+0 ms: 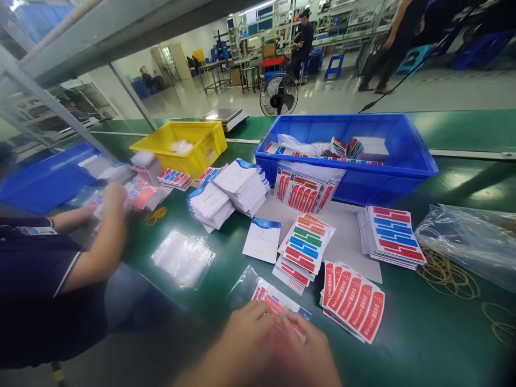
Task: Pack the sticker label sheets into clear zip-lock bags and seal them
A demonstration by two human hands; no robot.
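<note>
Sticker sheets [355, 149] in blue bin [374, 184]

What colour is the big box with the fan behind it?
The big box is blue, seen best in the head view.

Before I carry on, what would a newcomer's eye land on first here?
Probably the big blue plastic bin at the table's back, with the smaller yellow plastic bin to its left. Next, the fan of red-and-white label sheets at the near right, beside two blurred bare hands on a clear plastic bag.
</note>
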